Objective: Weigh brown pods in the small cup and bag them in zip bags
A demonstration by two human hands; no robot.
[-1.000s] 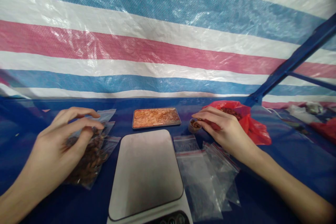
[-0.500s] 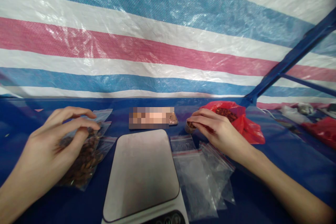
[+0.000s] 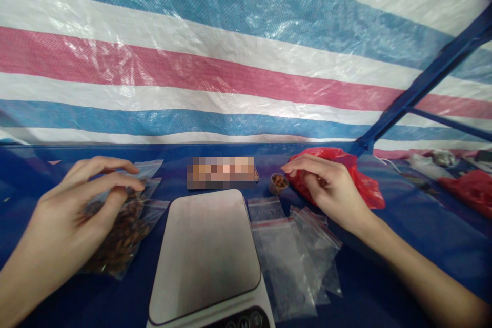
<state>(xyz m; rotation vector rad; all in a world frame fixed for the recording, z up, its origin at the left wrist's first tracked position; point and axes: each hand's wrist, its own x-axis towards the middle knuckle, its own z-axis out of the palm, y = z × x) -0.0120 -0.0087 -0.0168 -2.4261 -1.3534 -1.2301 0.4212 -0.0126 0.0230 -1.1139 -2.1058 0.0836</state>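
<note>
Resting on filled bags and hovering by a small cup, two bare hands are seen at a blue table (image 3: 403, 246).

The left hand (image 3: 77, 210) is laid with loosely curled fingers on the clear bags of nuts (image 3: 123, 230), left of the scale (image 3: 205, 253); nothing is clasped. The right hand (image 3: 326, 187) is held half open and empty over the red bag (image 3: 361, 182), its fingertips just beside the small cup (image 3: 278, 183). Empty zip bags (image 3: 292, 251) are spread between scale and right hand.

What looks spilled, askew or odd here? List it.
Nothing looks spilled. The empty bags right of the scale lie fanned and overlapping, not stacked square. A few specks dot the cloth at far left. The filled bags under the left hand also overlap.
</note>
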